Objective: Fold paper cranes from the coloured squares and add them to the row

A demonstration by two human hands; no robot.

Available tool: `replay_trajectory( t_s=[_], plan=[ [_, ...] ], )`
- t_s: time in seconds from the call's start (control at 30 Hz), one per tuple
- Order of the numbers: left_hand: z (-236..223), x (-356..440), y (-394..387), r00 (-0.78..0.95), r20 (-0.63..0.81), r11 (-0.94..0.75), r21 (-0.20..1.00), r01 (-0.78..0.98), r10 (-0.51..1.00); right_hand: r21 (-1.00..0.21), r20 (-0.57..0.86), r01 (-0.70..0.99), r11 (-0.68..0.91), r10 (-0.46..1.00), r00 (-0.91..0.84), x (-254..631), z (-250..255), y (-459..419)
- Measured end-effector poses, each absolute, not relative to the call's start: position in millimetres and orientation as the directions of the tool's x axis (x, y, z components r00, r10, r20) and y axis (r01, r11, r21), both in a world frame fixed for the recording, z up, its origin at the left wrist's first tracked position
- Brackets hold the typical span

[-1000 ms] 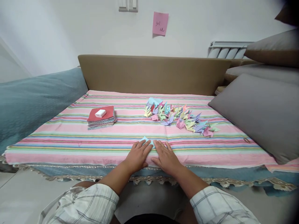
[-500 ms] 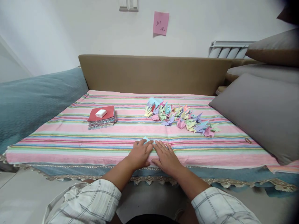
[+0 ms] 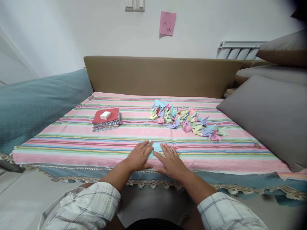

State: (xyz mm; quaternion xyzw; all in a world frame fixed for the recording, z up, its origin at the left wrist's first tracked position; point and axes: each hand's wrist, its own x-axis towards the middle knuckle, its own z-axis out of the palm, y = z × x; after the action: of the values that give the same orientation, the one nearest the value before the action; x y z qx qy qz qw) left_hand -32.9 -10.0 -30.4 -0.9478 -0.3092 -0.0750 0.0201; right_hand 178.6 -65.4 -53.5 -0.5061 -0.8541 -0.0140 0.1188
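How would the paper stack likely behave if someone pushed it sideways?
The paper stack would probably shear or fan out, since its many layered edges show no visible band. The small white box on the red top sheet might slide, as nothing visible holds it there.

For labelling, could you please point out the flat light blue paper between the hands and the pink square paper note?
Light blue paper (image 3: 157,147), head view: uncovered middle.
Pink paper note (image 3: 167,23), head view: centre.

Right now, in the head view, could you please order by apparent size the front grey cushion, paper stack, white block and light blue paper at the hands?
Front grey cushion
Paper stack
White block
Light blue paper: partly covered, so I cannot rank it.
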Motion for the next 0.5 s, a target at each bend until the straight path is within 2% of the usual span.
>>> replay_trajectory(
  t_s=[0.23,0.5],
  plan=[
    [-31,-38,-7,0.844,0.157,-0.851,-0.042,0.524,0.512,-0.125,0.195,0.876,0.466,0.877,-0.439,184,-49,-64],
    [-28,-36,-8,0.846,0.131,-0.848,-0.062,0.527,0.516,-0.145,0.185,0.897,0.418,0.902,-0.390,194,-42,-65]
  ],
)
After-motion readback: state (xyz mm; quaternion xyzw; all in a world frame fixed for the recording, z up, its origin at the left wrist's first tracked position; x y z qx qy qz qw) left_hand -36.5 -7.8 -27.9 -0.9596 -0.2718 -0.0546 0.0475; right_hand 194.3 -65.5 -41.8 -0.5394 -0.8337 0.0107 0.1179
